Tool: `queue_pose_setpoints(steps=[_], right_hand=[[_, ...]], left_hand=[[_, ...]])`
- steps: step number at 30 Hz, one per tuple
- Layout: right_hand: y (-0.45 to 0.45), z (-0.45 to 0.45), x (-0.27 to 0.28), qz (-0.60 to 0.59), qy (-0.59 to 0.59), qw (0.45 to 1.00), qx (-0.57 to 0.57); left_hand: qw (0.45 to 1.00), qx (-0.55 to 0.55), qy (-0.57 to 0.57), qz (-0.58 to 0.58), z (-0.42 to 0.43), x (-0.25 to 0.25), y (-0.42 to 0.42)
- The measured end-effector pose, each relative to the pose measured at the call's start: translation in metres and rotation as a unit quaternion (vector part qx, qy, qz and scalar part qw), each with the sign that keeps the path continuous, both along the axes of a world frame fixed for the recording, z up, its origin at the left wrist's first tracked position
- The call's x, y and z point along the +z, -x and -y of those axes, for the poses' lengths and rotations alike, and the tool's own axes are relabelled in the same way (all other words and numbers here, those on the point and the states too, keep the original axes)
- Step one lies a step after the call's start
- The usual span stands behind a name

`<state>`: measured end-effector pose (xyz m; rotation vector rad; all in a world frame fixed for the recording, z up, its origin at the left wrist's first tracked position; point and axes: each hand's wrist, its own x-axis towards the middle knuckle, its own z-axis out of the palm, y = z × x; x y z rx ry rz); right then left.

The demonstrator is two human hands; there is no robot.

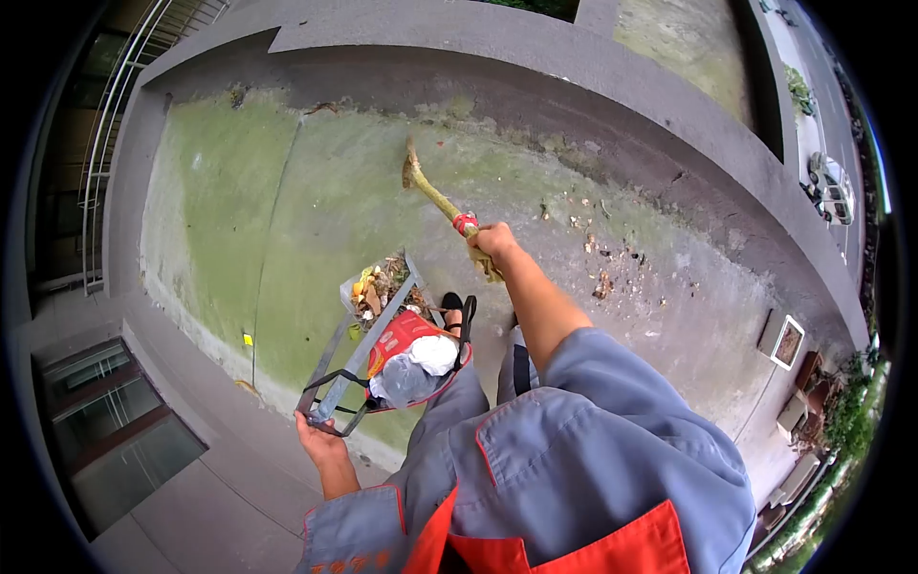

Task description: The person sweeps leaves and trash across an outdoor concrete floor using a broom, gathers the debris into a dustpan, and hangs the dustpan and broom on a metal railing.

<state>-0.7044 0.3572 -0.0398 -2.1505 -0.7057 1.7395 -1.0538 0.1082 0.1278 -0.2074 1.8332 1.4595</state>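
My left hand (pixel 323 443) is closed round the end of a grey metal frame handle (pixel 356 368) and dark straps at the lower left. The handle runs up to a dustpan (pixel 381 287) full of leaves and scraps. Beside the handle hangs a bag (pixel 397 344) with red print, holding white and clear plastic. My right hand (pixel 492 241) grips a yellowish broom (pixel 435 196) bound with red tape. The broom points up and left, its far end over the green-stained concrete floor.
Scattered debris (pixel 604 282) lies on the floor to the right. A low grey wall (pixel 574 100) curves round the far side. At the right are a framed panel (pixel 787 342) and plants (pixel 856 407). Windows (pixel 110 416) sit at the lower left, a metal ladder (pixel 100 143) above them.
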Motion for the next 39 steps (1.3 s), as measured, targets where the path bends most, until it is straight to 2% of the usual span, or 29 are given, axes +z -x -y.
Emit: queue_pose_setpoints(steps=[2,3,5,7,8,10,14,16,17,19,21,22,24,26,28,30,31,33,36,38,39], right_hand=[[-0.004,-0.015,-0.007,0.002,0.056,0.997,-0.045],[-0.014,-0.012,-0.008,-0.021,0.052,0.99,-0.131],[-0.027,0.046,-0.006,-0.055,0.054,0.96,-0.267],[-0.052,0.105,0.021,-0.048,0.012,0.922,-0.385],[-0.062,0.135,0.031,-0.039,0.01,0.918,-0.394],[-0.072,0.185,0.051,-0.005,0.042,0.874,-0.484],[-0.06,0.257,0.102,0.02,-0.005,0.824,-0.567],[-0.035,0.267,0.13,0.063,-0.031,0.861,-0.504],[-0.023,0.277,0.126,0.072,-0.057,0.866,-0.491],[0.005,0.261,0.133,0.018,-0.05,0.869,-0.491],[0.015,0.238,0.109,0.005,-0.035,0.897,-0.441],[0.013,0.23,0.083,0.047,-0.037,0.913,-0.405],[-0.001,0.203,0.083,0.033,-0.03,0.909,-0.415],[-0.017,0.211,0.07,0.102,-0.002,0.921,-0.375],[-0.037,0.255,0.045,0.023,-0.007,0.875,-0.483],[-0.05,0.257,0.094,0.011,-0.005,0.832,-0.555],[-0.047,0.266,0.11,0.009,-0.009,0.83,-0.558],[-0.041,0.28,0.133,0.105,-0.049,0.873,-0.474],[-0.033,0.28,0.119,0.13,-0.065,0.92,-0.363],[-0.053,0.216,0.102,0.135,-0.032,0.948,-0.287],[-0.065,0.188,0.089,0.097,-0.017,0.954,-0.284]], left_hand=[[0.998,-0.057,-0.002,0.0,-0.035,-0.002,0.006],[0.998,-0.068,0.004,-0.004,-0.046,-0.01,0.009],[0.994,-0.11,0.019,-0.002,-0.047,-0.019,0.029],[0.989,-0.149,0.0,0.006,-0.078,-0.03,0.04],[0.985,-0.17,-0.007,0.006,-0.084,-0.031,0.044],[0.98,-0.196,-0.007,0.015,-0.109,-0.043,0.048],[0.964,-0.264,0.016,0.007,-0.13,-0.068,0.053],[0.955,-0.297,0.019,0.016,-0.146,-0.069,0.052],[0.95,-0.312,0.021,0.003,-0.15,-0.064,0.048],[0.946,-0.324,0.021,-0.002,-0.159,-0.063,0.043],[0.944,-0.328,0.02,-0.013,-0.165,-0.056,0.037],[0.94,-0.34,0.013,-0.006,-0.167,-0.051,0.033],[0.934,-0.358,0.003,-0.004,-0.179,-0.043,0.025],[0.93,-0.368,-0.01,0.006,-0.176,-0.034,0.027],[0.93,-0.366,-0.008,0.002,-0.167,-0.023,0.026],[0.928,-0.371,-0.01,0.013,-0.183,-0.019,0.009],[0.926,-0.376,-0.011,0.011,-0.18,-0.017,0.001],[0.929,-0.37,0.002,0.001,-0.179,-0.014,-0.023],[0.92,-0.391,0.008,-0.003,-0.169,-0.017,-0.055],[0.914,-0.406,0.01,-0.003,-0.192,-0.013,-0.077],[0.91,-0.414,0.009,-0.006,-0.191,-0.011,-0.086]])
